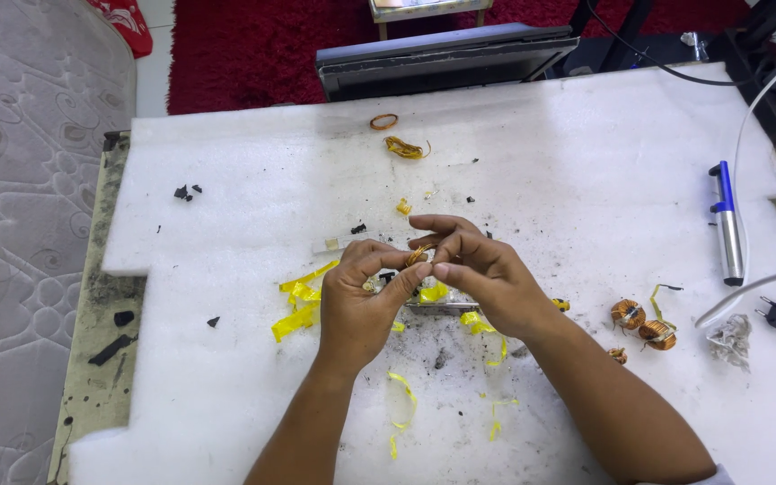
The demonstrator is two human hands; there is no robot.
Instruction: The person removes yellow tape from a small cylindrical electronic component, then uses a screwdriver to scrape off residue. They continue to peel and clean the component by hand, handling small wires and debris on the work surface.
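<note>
over white foam sheet (586, 180), copper coil (418, 255) between fingers (406, 274)

Bright, even daylight, soft shadows under the hands (424, 287), sharp focus, slight wide-angle bending at edges.

I see the table (586, 162) covered in white foam: yellow tape scraps (298, 310) near its middle, copper coils (644, 325) toward the right edge, a blue-and-silver tool (727, 224) beside that edge, black crumbs (184, 191) toward the far left corner.

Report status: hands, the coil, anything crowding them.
Left hand and right hand both pinch a small copper coil above the foam pad. Yellow tape scraps and black debris lie beneath. Nothing blocks.
</note>
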